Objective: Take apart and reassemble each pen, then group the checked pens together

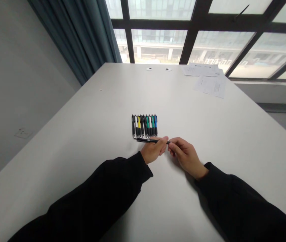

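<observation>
Both my hands hold one black pen (146, 140) that lies crosswise just above the white table (87, 134). My left hand (154, 150) is closed round the pen's middle. My right hand (184, 154) pinches the pen's right end with its fingertips. Right behind the pen lies a neat row of several pens (144, 126), side by side, with black, white, yellow, green and blue barrels. The held pen's left tip reaches under the near ends of that row. Both arms wear black sleeves.
Loose printed paper sheets (210, 80) lie at the far right of the table. Two small round white caps (158, 69) sit near the far edge. A large window and a dark blue curtain (82, 37) stand behind the table.
</observation>
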The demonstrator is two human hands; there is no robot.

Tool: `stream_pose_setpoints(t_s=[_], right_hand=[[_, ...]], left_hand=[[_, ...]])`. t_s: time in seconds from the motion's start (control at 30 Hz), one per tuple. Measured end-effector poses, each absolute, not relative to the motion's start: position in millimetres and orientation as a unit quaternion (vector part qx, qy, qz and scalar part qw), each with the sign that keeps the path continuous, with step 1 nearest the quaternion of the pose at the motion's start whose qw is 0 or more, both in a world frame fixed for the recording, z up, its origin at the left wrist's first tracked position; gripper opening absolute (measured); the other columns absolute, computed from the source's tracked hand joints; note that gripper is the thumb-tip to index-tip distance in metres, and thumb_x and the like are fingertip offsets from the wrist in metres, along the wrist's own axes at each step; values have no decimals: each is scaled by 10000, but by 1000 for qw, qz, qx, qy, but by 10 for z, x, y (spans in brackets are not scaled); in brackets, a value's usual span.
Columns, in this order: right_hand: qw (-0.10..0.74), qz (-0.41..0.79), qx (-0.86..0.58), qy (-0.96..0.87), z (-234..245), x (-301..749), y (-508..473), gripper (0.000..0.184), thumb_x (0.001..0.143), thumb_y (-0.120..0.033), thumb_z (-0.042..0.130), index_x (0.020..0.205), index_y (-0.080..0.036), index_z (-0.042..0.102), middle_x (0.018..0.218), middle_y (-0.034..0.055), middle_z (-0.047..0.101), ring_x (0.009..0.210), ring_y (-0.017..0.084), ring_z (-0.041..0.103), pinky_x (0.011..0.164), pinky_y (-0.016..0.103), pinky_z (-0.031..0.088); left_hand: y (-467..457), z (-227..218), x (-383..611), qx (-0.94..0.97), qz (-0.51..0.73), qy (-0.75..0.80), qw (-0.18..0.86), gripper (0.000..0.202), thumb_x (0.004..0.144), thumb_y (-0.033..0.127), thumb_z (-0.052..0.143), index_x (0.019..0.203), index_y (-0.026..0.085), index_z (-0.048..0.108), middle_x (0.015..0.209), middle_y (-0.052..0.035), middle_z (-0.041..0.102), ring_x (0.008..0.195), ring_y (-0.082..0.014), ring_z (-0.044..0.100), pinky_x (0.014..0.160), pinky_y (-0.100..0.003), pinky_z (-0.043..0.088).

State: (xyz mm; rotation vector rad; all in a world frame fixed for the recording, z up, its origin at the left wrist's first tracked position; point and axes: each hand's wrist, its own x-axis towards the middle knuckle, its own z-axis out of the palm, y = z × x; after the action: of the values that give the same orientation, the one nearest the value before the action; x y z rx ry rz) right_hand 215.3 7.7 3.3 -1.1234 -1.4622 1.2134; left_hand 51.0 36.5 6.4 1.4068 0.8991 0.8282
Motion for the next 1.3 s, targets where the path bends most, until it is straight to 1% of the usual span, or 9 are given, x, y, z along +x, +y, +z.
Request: stream_pose_setpoints(t_s=[0.27,0.37,0.5,0.67,0.77,0.87,1.03,1.17,1.3], right_hand=[[430,539,-451,-567,4,2175,124,397,941,-515,520,728,-188,593,653,12,584,530,123,467,505,266,368],[461,561,-413,-549,38,2150,109,258,869,-457,662,852,-209,591,681,-9,579,541,117,457,501,251,353],[470,588,-387,-533,66,2145,102,301,841,-436,703,1018,-237,562,751,-5,613,562,121,482,503,250,361],[428,562,-444,-552,27,2178,125,367,941,-498,536,747,-188,567,584,-19,514,493,106,432,468,252,322],[453,578,-408,-542,29,2179,128,267,859,-456,676,893,-210,577,611,-46,506,501,101,416,473,242,324],[463,595,-393,-527,56,2174,122,378,802,-450,739,1053,-237,552,647,-55,523,508,104,425,470,236,334],[425,565,-451,-545,62,2175,119,371,913,-525,568,763,-186,579,578,-23,534,486,102,442,465,246,332],[455,574,-415,-540,55,2180,118,261,858,-444,682,919,-206,594,587,-49,531,485,102,442,464,239,340],[463,582,-398,-537,66,2187,117,313,841,-425,705,1039,-220,576,672,-39,573,521,105,476,475,237,369]], left_hand=[[353,101,471,641,315,390,582,577,971,530,378,537,166,488,493,20,479,461,-81,430,494,-234,349],[352,100,466,635,314,402,580,596,968,544,369,531,162,502,482,15,488,450,-80,440,483,-227,355],[353,93,465,618,320,408,591,592,951,572,390,551,156,520,492,13,511,432,-75,444,461,-219,354],[367,71,457,627,323,394,589,612,964,558,365,543,149,537,491,5,517,434,-73,442,459,-216,344],[372,55,461,616,327,398,596,614,956,576,369,545,150,534,483,7,516,421,-70,435,445,-211,337],[371,50,466,604,329,406,602,609,946,588,385,552,148,535,485,7,523,415,-69,437,433,-207,338],[378,55,459,615,328,402,594,611,963,552,370,553,143,565,491,-1,547,422,-70,447,440,-207,343],[383,61,456,605,327,404,604,611,959,547,379,546,141,572,496,-8,559,426,-72,456,446,-210,354],[380,71,465,597,329,401,612,602,945,561,402,552,139,571,499,-10,560,417,-75,458,430,-214,346]])
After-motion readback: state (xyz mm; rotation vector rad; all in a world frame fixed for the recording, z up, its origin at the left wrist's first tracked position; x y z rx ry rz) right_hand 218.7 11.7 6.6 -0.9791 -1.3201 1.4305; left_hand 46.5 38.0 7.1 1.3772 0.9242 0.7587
